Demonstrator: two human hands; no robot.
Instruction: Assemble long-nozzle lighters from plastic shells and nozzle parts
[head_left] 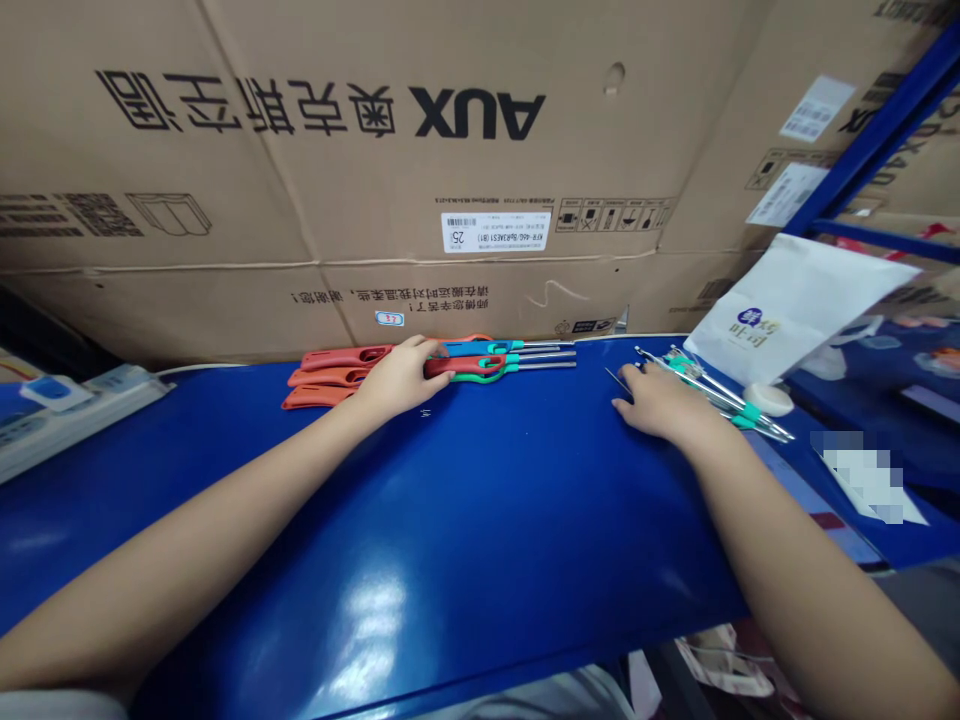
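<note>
My left hand point(401, 378) is closed on a red long-necked lighter point(465, 366), which lies in a row with blue and green ones whose metal necks point right. Left of that hand, several red and orange lighter handles point(322, 378) lie side by side on the blue table point(525, 540). My right hand point(664, 402) rests at a pile of metal lighter necks with teal collars point(739, 405). A thin dark metal piece point(616, 380) sticks out at its fingertips, which are curled together. The palm hides part of the pile.
Large cardboard sheets point(337, 190) stand upright along the table's back edge. A white power strip point(82, 425) lies at the left. On the right are a white paper bag point(795, 310), a small white round object point(769, 400) and a blue metal frame point(877, 130).
</note>
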